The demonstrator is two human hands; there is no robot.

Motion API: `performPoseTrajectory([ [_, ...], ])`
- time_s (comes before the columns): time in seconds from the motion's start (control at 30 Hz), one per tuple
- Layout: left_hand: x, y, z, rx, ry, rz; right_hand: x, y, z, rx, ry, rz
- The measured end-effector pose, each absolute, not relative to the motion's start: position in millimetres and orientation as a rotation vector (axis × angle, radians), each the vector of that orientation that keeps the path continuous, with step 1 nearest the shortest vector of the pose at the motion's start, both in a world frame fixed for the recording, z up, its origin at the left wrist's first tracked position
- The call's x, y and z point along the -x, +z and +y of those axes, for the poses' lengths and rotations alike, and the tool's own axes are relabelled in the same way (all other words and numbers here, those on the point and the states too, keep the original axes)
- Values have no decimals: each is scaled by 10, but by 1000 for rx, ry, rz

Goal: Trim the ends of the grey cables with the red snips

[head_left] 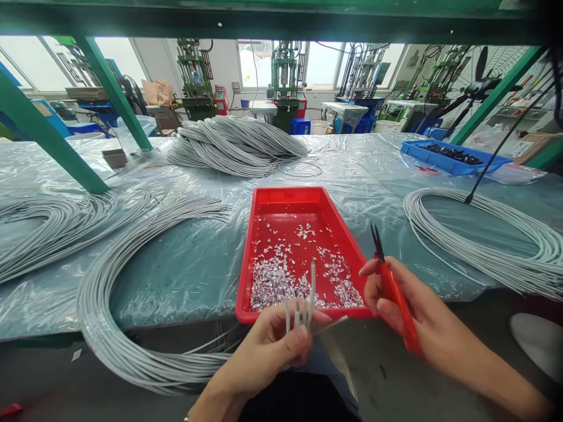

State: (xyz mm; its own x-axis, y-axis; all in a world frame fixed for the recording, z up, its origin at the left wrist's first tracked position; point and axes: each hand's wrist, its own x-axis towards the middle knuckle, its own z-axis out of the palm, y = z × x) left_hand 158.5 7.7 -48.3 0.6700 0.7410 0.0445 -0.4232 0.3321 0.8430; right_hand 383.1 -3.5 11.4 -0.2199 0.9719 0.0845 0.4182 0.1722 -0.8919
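Note:
My left hand (pixel 281 340) is closed around several grey cable ends (pixel 312 287), which stick up between the thumb and fingers; one end points off to the right. My right hand (pixel 404 305) grips red-handled cutting pliers (pixel 398 302) with dark narrow jaws, tips pointing up and away from the cables. Behind both hands lies a red tray (pixel 288 195) holding many small silvery scraps (pixel 272 281). To the left, a curved bundle of grey cables (pixel 99 293) hangs over the table edge and runs toward my left hand, which hides where it ends.
A large heap of coiled cable (pixel 233 143) lies at the back. More cable coils sit at far left (pixel 53 228) and right (pixel 484 234). A blue tray (pixel 457 167) holds black parts. Green frame posts (pixel 114 94) slant down to the plastic-covered table (pixel 185 275). A fan (pixel 479 88) stands behind.

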Motion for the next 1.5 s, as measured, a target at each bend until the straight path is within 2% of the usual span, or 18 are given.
performPoseTrajectory([
  [0.33,-1707,-404,-29,-1016,799,711,-3407,232,30,1138,1081,-1382],
  [0.5,-1742,-340,-36,-975,1010,793,-3299,94,17,1151,1275,-1350],
  [0.63,-1779,-278,-53,-933,984,760,-3199,-43,-25,1120,1392,-1392],
  [0.83,-1716,-256,-59,-885,1021,875,-3548,-171,-109,1135,1193,-1724],
  [1.0,-1664,-301,-24,-1050,973,851,-3812,-123,-263,1343,296,-2326],
  [1.07,-1684,-295,-28,-1066,976,880,-3733,0,-296,1325,151,-2353],
  [1.27,-1797,-225,-81,-976,1225,1023,-3420,236,-311,1372,201,-2324],
  [1.5,-1778,-285,-66,-1081,1249,972,-3492,171,-349,1507,467,-2277],
])
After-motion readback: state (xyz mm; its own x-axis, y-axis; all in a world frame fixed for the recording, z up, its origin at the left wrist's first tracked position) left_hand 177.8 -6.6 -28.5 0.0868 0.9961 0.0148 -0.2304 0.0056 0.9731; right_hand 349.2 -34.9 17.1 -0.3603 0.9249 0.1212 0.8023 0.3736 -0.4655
